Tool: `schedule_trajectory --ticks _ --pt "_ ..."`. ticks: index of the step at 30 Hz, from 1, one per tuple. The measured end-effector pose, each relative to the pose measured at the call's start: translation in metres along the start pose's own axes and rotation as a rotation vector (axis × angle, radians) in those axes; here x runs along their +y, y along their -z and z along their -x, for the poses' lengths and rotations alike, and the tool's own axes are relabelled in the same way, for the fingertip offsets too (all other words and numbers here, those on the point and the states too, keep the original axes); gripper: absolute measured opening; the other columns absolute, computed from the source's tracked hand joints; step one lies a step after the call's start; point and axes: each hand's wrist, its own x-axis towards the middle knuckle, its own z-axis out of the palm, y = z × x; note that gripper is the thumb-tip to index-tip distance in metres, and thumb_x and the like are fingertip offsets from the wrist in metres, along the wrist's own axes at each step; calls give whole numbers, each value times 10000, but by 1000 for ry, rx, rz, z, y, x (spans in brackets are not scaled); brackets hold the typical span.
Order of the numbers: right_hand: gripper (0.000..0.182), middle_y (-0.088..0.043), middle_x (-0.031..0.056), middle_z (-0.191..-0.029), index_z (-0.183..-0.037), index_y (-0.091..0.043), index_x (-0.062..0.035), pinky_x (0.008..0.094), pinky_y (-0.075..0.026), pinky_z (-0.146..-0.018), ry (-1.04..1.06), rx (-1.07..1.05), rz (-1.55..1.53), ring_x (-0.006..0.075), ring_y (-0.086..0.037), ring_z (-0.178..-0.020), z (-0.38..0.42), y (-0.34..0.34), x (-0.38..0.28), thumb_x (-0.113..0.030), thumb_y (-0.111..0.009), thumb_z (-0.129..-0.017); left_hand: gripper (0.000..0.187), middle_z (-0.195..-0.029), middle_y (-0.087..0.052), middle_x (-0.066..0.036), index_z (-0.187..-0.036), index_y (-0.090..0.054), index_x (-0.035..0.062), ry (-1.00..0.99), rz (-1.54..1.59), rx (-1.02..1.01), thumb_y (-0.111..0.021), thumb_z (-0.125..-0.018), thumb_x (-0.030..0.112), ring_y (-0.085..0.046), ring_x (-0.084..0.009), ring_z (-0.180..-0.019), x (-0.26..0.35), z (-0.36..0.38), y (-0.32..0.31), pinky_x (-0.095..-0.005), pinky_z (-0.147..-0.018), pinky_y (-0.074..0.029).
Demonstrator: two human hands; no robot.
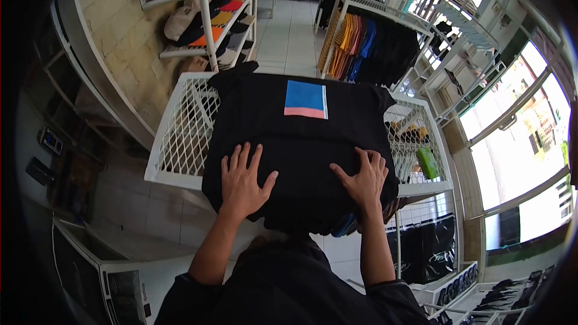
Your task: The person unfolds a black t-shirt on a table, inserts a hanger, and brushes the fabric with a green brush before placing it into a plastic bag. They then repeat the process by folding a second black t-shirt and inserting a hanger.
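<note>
A black T-shirt [289, 159] lies spread over a white mesh-topped rack, its near edge hanging over the front. On its far half rests a flat blue and pink rectangle [305, 99] with a white strip down its right side. My left hand [244, 183] presses flat on the shirt's left part, fingers spread and thumb pointing right. On the right part lies my right hand [364, 177], thumb stretched to the left, the other fingers slightly bent on the cloth. Neither hand grips anything.
The white mesh rack [174, 138] shows on both sides of the shirt. A green brush-like object [427, 163] sits on its right end. Caps fill a shelf [208, 15] at the back left; colourful shirts [349, 42] hang behind. Bright windows [512, 138] line the right.
</note>
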Motion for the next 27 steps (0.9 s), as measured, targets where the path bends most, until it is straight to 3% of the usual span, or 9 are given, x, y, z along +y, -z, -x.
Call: schedule_trajectory --ticks 2,3,7,9,16,27 --pt "809 -604 126 -1205 -1200 -705 -69 451 -423 -993 0 -25 7 318 -551 -1162 -8 5 1 -717 -791 -723 669 -1415 -575 -241 -1430 -567 0 32 5 -13 -646 -969 478 -521 -388 -1327 1 -8 5 -536 -1093 -400" --pt "790 -614 127 -1173 -1150 -715 -62 445 -436 -973 9 -58 15 319 -563 -1136 -10 7 2 -720 -792 -717 588 -1225 -647 -191 -1271 -640 -20 12 32 81 -694 -944 465 -584 -335 -1125 0 -15 1 -482 -962 -453" --pt "657 -617 126 -1065 -1016 -703 -49 439 -459 -912 -9 -69 40 323 -583 -1040 -26 -1 5 -651 -791 -770 442 -1055 -621 -149 -1112 -644 14 102 -41 -15 -719 -935 412 -576 -314 -993 1 -39 -8 -471 -910 -461" --pt "520 -601 122 -990 -940 -675 -46 441 -464 -874 16 136 -31 324 -582 -972 -22 -24 14 -544 -782 -836 356 -967 -560 -126 -1007 -602 44 55 -12 236 -734 -931 366 -555 -313 -956 -3 -39 -22 -469 -913 -456" --pt "409 -622 126 -973 -941 -686 -36 436 -469 -900 87 156 -113 323 -588 -983 -22 -22 13 -418 -804 -857 319 -1003 -536 -124 -1038 -603 48 63 -3 222 -706 -958 340 -542 -311 -982 0 -36 -17 -467 -936 -443" --pt "439 -617 120 -1023 -988 -704 -22 425 -481 -902 68 211 -107 320 -588 -1002 -20 -25 13 -412 -824 -826 335 -1051 -535 -142 -1126 -615 40 6 -33 212 -658 -985 341 -539 -315 -1036 -2 -36 -19 -472 -961 -429"
